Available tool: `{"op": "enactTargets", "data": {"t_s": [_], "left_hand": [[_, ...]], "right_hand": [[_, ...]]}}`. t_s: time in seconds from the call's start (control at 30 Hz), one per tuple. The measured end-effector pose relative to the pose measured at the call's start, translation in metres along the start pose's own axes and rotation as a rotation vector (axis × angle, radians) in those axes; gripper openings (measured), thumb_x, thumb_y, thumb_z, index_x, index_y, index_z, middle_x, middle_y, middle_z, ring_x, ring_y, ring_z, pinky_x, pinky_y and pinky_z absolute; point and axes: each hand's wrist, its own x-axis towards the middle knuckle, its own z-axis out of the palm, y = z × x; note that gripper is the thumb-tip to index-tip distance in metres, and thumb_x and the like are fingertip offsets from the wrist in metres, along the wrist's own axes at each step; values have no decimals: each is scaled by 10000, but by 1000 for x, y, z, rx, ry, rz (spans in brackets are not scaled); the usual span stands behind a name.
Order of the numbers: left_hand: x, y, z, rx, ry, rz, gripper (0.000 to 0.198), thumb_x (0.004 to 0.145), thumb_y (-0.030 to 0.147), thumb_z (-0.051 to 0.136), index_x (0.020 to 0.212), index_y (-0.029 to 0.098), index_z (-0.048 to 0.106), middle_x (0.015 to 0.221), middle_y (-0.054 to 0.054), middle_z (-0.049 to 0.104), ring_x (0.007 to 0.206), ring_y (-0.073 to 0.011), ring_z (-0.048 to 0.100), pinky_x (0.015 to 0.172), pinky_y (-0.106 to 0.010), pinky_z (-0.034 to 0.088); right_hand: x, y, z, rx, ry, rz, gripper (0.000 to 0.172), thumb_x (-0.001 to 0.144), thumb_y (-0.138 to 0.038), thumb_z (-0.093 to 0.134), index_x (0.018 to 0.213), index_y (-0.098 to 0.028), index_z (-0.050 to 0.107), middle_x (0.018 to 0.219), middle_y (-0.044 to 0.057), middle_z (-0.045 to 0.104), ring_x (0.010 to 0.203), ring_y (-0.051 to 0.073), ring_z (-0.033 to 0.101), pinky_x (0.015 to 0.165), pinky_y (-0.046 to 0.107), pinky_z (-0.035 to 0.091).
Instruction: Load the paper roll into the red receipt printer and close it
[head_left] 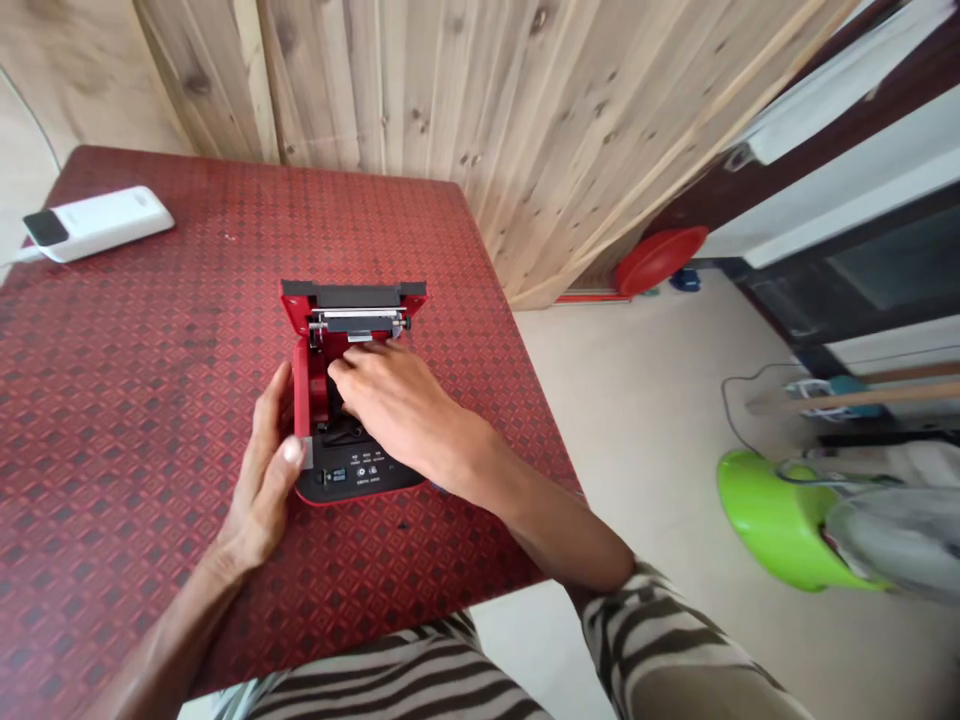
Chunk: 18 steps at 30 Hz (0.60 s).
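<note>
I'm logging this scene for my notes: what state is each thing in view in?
Boxy red-and-black machine: open, hinged lid raised.
Bare left hand: against the machine's left side.
Bare right hand: reaching into the machine, fingertips partly hidden.
White rounded box with black end: lying on the red diamond-patterned table.
Red round basin-like object: tilted.
Bright green curved object: partly covered.

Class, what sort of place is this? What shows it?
Probably a room in a home: a red patterned table, a wood-plank wall beside it and a bright green plastic object on the floor.
</note>
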Motion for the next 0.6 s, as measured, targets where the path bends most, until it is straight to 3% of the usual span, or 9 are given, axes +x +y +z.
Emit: {"op": "enactTargets", "data": {"t_s": [0.13, 0.33, 0.43, 0.6], "left_hand": [[-9, -8, 2, 88, -67, 130, 941, 1031, 702, 587, 1817, 327, 230, 1896, -100, 208, 1764, -409, 133, 1419, -642, 95], [-9, -11, -3, 171, -145, 135, 1059, 1010, 757, 576, 1837, 300, 97, 1881, -157, 194, 1751, -456, 120, 1394, -701, 99], [-8, -11, -4, 179, -145, 136, 1051, 1011, 743, 580, 1836, 314, 90, 1880, -151, 193, 1740, -465, 148, 1384, -713, 130], [-8, -13, -4, 163, -143, 145, 982, 1034, 678, 590, 1834, 349, 124, 1894, -97, 189, 1744, -445, 159, 1403, -678, 127]], "right_hand": [[6, 7, 2, -18, -45, -49, 194, 1048, -93, 687, 944, -220, 792, 899, 85, 834, 839, 244, 792, 810, 397, 635], [-13, 0, -19, 57, -26, 44, 95, 1059, -153, 697, 1127, -146, 763, 1069, 109, 826, 994, 249, 773, 893, 381, 613], [-36, -4, -33, 169, 97, 49, 80, 1052, -156, 712, 1117, -151, 759, 1071, 88, 819, 1011, 234, 751, 927, 371, 596], [-79, 19, -39, 533, 490, 223, 256, 961, -183, 837, 1203, -227, 769, 1123, 24, 829, 1011, 200, 750, 921, 352, 589]]}}
